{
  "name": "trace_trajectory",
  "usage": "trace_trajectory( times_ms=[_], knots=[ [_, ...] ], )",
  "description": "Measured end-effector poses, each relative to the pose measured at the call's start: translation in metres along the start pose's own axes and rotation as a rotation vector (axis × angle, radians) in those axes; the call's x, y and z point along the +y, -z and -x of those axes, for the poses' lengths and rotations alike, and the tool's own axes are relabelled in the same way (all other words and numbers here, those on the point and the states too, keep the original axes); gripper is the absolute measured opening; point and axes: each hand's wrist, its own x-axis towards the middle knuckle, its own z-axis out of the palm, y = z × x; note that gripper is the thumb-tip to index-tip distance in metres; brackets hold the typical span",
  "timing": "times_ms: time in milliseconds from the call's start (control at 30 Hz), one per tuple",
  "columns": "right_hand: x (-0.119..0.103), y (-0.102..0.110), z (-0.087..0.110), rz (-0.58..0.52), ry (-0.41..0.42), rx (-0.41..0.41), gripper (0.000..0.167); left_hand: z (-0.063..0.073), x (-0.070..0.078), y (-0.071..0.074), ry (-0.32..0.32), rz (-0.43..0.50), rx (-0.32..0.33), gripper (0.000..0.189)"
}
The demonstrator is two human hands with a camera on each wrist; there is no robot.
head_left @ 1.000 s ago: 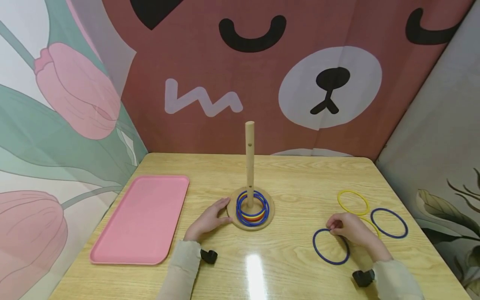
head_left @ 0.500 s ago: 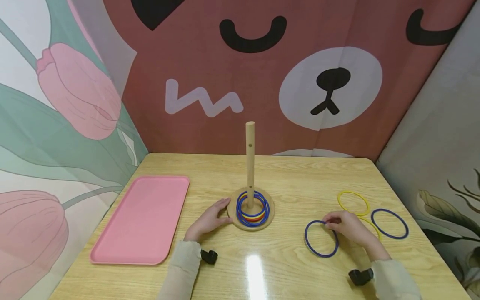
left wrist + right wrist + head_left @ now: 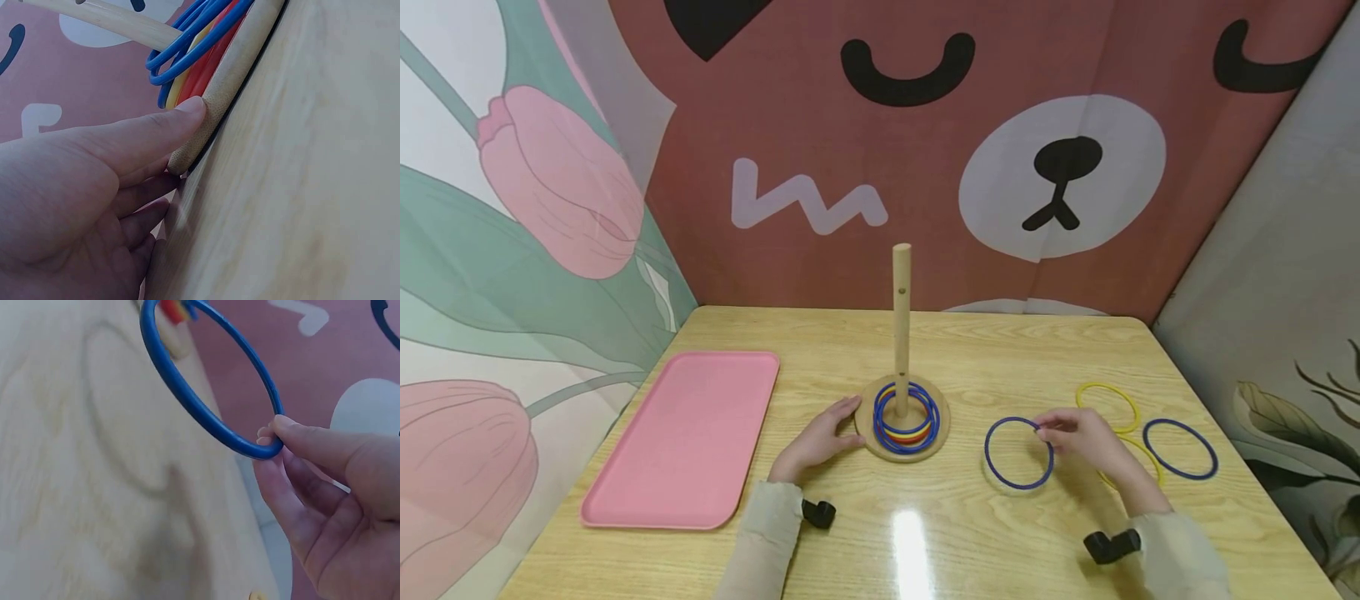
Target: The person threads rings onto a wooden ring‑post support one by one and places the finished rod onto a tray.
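Note:
A blue ring (image 3: 1019, 487) hangs tilted above the table, pinched at its edge between thumb and fingers of my right hand (image 3: 1082, 442). In the right wrist view the ring (image 3: 187, 397) casts a shadow on the tabletop. At the middle stands a wooden peg (image 3: 902, 333) on a round base (image 3: 867, 398). Several stacked rings (image 3: 906, 446), blue, yellow and red, lie around the peg's foot. My left hand (image 3: 814, 442) rests at the base's left edge. In the left wrist view its thumb (image 3: 187, 112) touches the rim, with the other fingers extended beside it.
Farther right on the table (image 3: 970, 550) lie two yellow rings (image 3: 1137, 407) and another blue ring (image 3: 1213, 458), close together. A pink tray (image 3: 685, 433) lies at the left. A printed cloth (image 3: 790, 267) hangs behind the table.
My right hand has raised the blue ring from the table and carried it left toward the peg. The left hand stays at the base.

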Motion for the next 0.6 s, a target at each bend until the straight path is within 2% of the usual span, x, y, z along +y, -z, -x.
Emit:
trace_trajectory(
  times_ms=[200, 300, 600],
  knots=[
    [-0.021, 0.004, -0.008, -0.107, 0.003, 0.011, 0.039, 0.001, 0.001, 0.001, 0.016, -0.005, -0.005, 0.075],
    [-0.034, 0.008, -0.014, -0.131, 0.034, 0.021, 0.044, 0.002, 0.001, 0.001, 0.021, -0.005, -0.004, 0.075],
    [-0.096, 0.015, -0.029, -0.230, 0.119, 0.056, 0.039, 0.001, 0.001, 0.000, 0.007, -0.012, 0.006, 0.074]
  ],
)
